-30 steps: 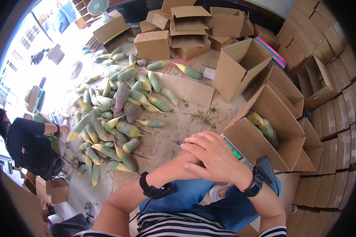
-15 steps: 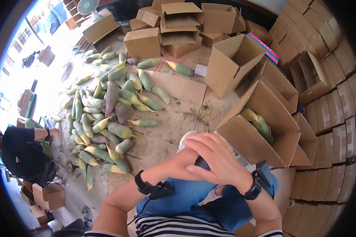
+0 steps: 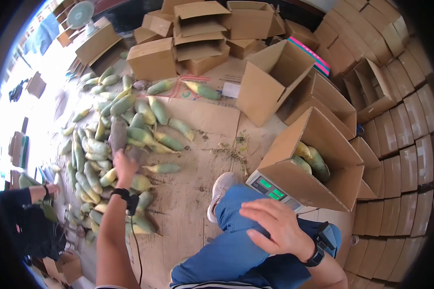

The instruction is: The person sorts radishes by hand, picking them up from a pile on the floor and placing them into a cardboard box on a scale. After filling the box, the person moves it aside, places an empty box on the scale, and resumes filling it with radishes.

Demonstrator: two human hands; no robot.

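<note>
My left hand [image 3: 125,167] reaches into the pile of green and yellow long radishes on the floor. Its fingers are at the lower end of a dark purple radish [image 3: 118,134], partly hidden, so their grip cannot be made out. Over the blue-jeaned knee, my right hand [image 3: 270,224] holds nothing, palm down with the fingers somewhat apart. Just beyond it, a scale [image 3: 270,189] shows green lit digits beside an open cardboard box [image 3: 335,149]. Several green radishes [image 3: 318,164] lie inside that box.
Open boxes [image 3: 275,79] stand at the upper right, with more boxes [image 3: 152,58] at the back. Stacked cartons [image 3: 405,168] line the right side. A fan [image 3: 80,14] is at the upper left. At the left edge, a co-worker's arm [image 3: 37,193] extends toward the pile.
My hands were together over the knee around something dark; they have parted. My left hand has moved left into the pile. The scale's display has come into sight, and the view has shifted.
</note>
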